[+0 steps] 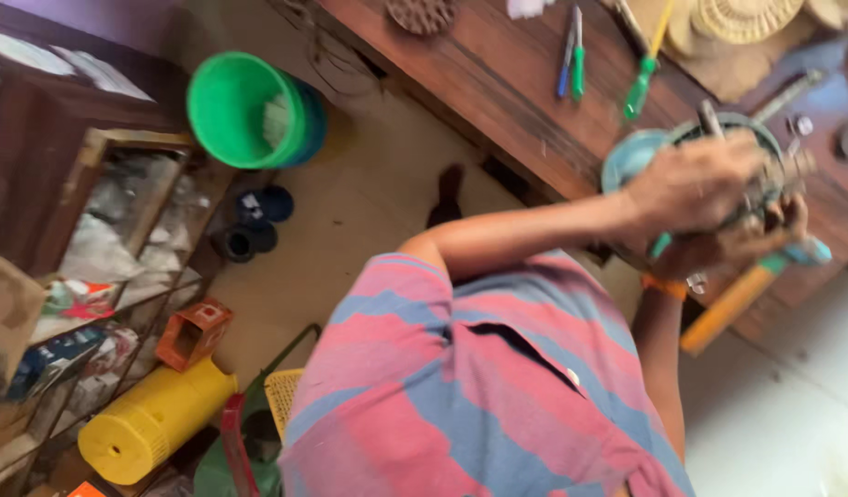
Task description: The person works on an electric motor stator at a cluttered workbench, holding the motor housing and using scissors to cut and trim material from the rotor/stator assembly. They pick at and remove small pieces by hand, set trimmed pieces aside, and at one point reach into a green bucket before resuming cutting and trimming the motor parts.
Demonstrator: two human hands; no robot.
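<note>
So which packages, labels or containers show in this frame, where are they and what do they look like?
Small orange carton: on the floor by the shelf, boxy, with a pale label.
Yellow canister: lying on its side below the carton, cylindrical and ribbed.
Green bucket: upper left, round, tipped toward the camera.
Bagged goods: on the wooden shelf, blurred.

A green bucket (244,110) sits at the upper left of the frame, and a yellow cylindrical container (152,423) lies at the lower left beside a small orange box (194,333). Along the top, on the wooden workbench (498,74), lie green-handled screwdrivers (577,69). A glass-fronted cabinet (92,239) fills the left edge.
</note>
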